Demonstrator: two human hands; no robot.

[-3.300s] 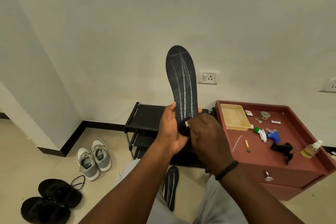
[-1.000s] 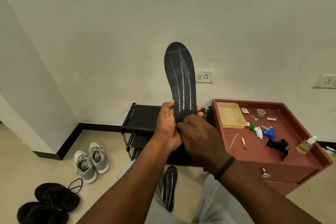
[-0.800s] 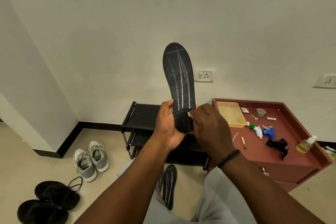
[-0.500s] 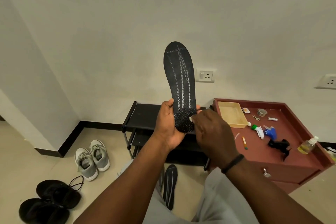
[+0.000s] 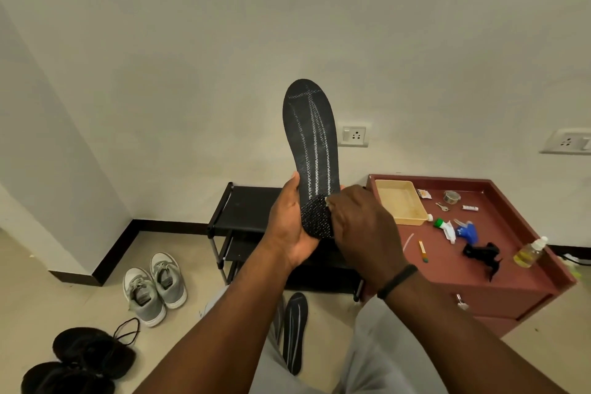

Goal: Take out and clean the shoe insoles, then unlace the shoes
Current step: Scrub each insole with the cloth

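I hold a black insole (image 5: pixel 311 141) with pale stitched lines upright in front of the wall. My left hand (image 5: pixel 289 227) grips its heel end from the left. My right hand (image 5: pixel 361 227) pinches a small white wipe (image 5: pixel 327 200) against the textured heel patch; most of the wipe is hidden by the fingers. A second black insole (image 5: pixel 295 329) lies on the floor between my knees. Black shoes (image 5: pixel 80 361) with a loose lace sit at the bottom left.
A pair of grey sneakers (image 5: pixel 155 286) stands on the floor left of a black shoe rack (image 5: pixel 246 211). A red cabinet (image 5: pixel 499 265) on the right carries a yellow tray (image 5: pixel 399 205), a bottle of yellow liquid (image 5: pixel 529 253) and several small items.
My right hand has rubbed back and forth over the heel patch of the insole, ending at its right edge. My left hand kept its grip and the insole stayed upright.
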